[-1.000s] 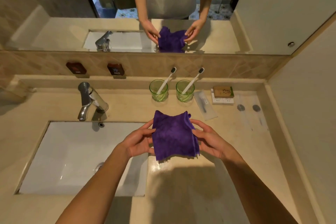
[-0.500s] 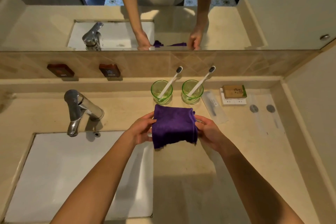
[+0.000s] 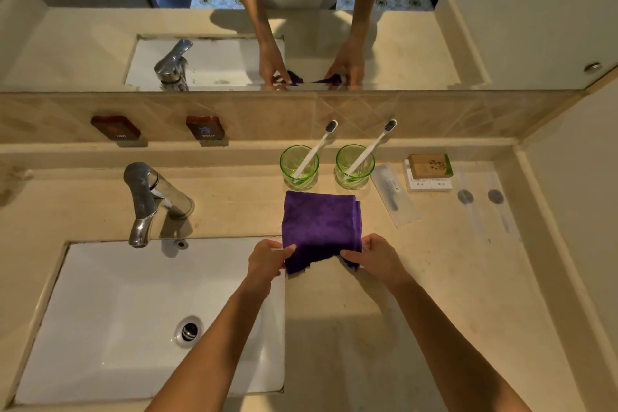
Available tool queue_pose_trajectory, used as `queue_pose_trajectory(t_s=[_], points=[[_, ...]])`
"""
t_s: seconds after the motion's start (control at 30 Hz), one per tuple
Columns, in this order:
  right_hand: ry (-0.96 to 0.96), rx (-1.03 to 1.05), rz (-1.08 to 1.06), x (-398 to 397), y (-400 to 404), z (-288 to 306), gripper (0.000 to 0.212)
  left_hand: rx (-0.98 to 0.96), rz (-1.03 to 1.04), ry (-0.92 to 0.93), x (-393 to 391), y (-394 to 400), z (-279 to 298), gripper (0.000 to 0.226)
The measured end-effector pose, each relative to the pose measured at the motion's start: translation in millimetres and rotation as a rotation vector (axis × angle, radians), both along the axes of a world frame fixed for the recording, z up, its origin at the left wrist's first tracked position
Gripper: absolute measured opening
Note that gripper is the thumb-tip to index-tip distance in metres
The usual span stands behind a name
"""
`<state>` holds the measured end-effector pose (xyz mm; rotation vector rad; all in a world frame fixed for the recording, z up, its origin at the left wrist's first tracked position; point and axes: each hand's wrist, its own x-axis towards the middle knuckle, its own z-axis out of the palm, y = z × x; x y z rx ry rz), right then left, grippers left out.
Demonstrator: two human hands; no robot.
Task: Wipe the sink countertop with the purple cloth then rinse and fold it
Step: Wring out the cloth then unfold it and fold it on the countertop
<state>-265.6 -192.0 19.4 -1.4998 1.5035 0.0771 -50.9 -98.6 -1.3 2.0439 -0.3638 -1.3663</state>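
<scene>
Two green glass tumblers near backsplash, white toothbrush with dark bristles leaning in each. White rectangular sink basin with chrome faucet behind. Folded purple cloth flat on beige stone countertop, just before tumblers. Left hand and right hand each pinch near corner. Mirror above.

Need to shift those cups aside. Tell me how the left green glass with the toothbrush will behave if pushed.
The left green glass looks breakable and probably slides on the smooth countertop. Its toothbrush leans far out, so it may swing or tip out.
</scene>
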Motion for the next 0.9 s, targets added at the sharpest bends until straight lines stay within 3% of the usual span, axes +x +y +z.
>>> queue_pose_trajectory(t_s=[0.13,0.23,0.37,0.47,0.63,0.73,0.83,0.9], points=[[-0.153,0.116,-0.162,0,4,12,0.034,-0.037,0.049,0.079,5,-1,4,0.031],[-0.235,0.099,-0.265,-8,2,10,0.045,-0.112,0.086,0.152,9,-1,10,0.018],[-0.317,0.146,-0.337,-14,8,14,0.028,-0.065,0.019,0.117,5,4,8,0.009],[-0.116,0.107,-0.264,-16,14,8,0.024,0.029,-0.071,-0.059,-1,8,4,0.020],[0.295,-0.100,-0.033,-23,11,6,0.033,0.128,-0.421,-0.498,9,7,7,0.039],[0.302,-0.377,-0.005,-23,-5,7,0.029,-0.236,-0.468,-0.772,15,-2,5,0.026],[0.251,-0.821,0.395,-10,-6,-10,0.044,-0.555,-0.714,-1.076,9,-12,-7,0.039],[0.154,-0.807,0.447,11,5,-10,0.045,-0.586,-0.847,-1.171,0,-19,-14,0.048]])
